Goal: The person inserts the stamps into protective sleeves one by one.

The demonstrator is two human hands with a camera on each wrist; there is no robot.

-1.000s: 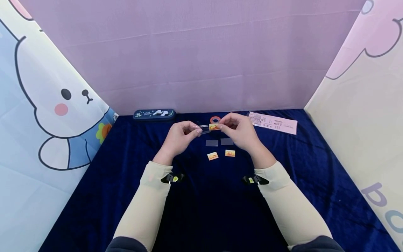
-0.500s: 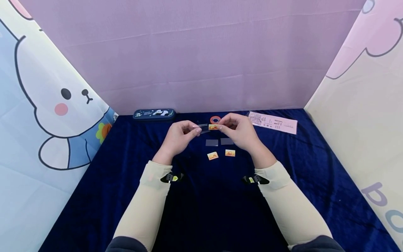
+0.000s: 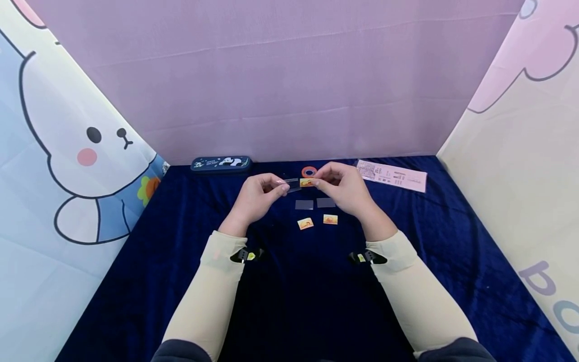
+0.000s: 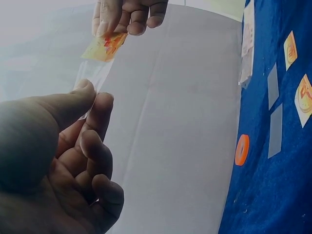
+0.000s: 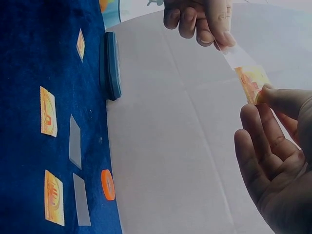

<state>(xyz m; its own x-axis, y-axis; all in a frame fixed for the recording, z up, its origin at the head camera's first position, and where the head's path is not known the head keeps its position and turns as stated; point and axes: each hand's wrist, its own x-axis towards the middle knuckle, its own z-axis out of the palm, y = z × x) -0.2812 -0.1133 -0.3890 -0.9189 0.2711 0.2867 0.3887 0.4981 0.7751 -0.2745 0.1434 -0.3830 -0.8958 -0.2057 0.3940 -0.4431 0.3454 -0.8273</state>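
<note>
Thumb and index finger of my left hand (image 3: 261,197) pinch a small clear plastic sleeve (image 4: 100,70) above the table. Opposite it, my right hand (image 3: 347,191) pinches a yellow-orange postage stamp (image 5: 251,80) by its right end. The stamp's other end meets the sleeve's mouth; I cannot tell whether its edge is inside. Below the hands, two clear sleeves (image 3: 304,204) lie side by side on the cloth. Nearer to me are two similar stamps, one tilted (image 3: 305,223) and one straighter (image 3: 330,219). Another stamp (image 5: 80,45) shows in the right wrist view, hidden from the head view.
A red-orange tape roll (image 3: 309,172) lies just behind the hands. At the back left is a dark blue panda case (image 3: 221,164). A pink printed packet (image 3: 392,176) lies at the back right. Blue cloth (image 3: 289,296) covers the table, with fabric walls around it.
The stamp in my right hand has shifted very slightly left towards the sleeve. Both hands otherwise stay almost still, and the things on the table have not moved.
</note>
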